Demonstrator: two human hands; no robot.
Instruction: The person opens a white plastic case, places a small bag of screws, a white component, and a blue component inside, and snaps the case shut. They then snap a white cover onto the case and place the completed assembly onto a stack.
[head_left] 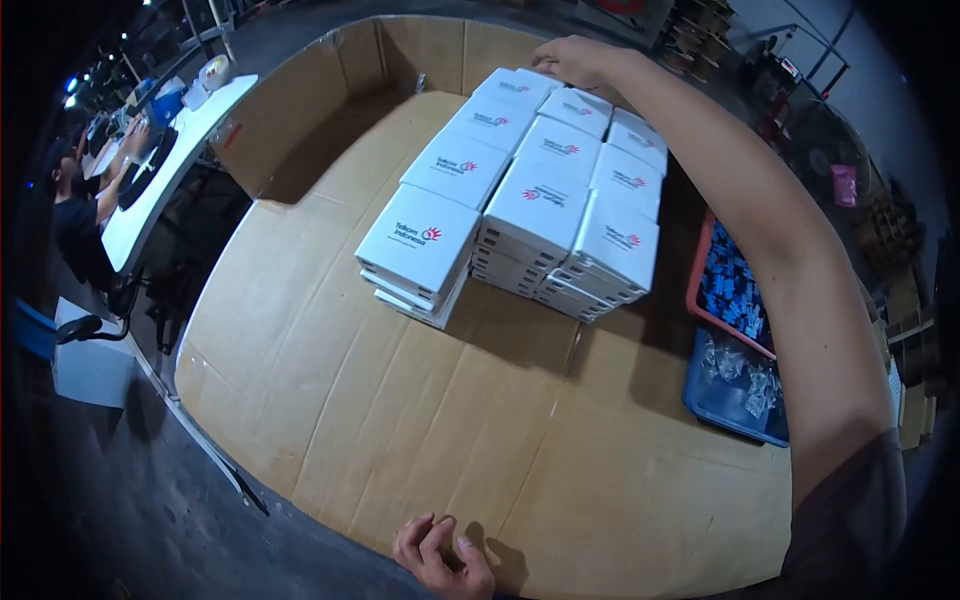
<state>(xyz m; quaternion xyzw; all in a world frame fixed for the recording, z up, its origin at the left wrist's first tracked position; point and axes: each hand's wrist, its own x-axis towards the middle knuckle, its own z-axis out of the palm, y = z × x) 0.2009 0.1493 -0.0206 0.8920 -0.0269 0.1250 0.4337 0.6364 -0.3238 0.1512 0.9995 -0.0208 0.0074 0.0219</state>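
- boxes (417, 240), white and flat, stand piled in three columns running from near to far on the far half of one cardboard-covered surface (330, 400); at least ten top lids can be counted.
- left column shows four tops, and its nearest stack sticks out nearer than the other two columns; the middle and right columns show three clear tops each.
- each stack is several boxes deep, but the exact number of layers is hard to tell; the nearest left stack sits slightly uneven, its lower boxes offset from the top one.
- one red mark and dark lettering reading "telkom indonesia" show on the nearest left lid; red marks show on the others too.
- right hand (575, 62) reaches over to the far end of the stacks, fingers bent down at the far boxes; whether it grips one cannot be told.
- left hand (443, 558) is at the near edge of the surface, fingers loosely curled, nothing seen in it, well apart from the boxes.
- two trays sit to the right of the stacks: one red tray (693, 288) with many small blue parts (732, 280), too many to count, and nearer, one blue tray (715, 415) with several clear plastic packets (760, 388).
- one low cardboard wall (345, 75) rises along the far left edge.
- one other person (82, 215) is at one white table (190, 135) on the far left.
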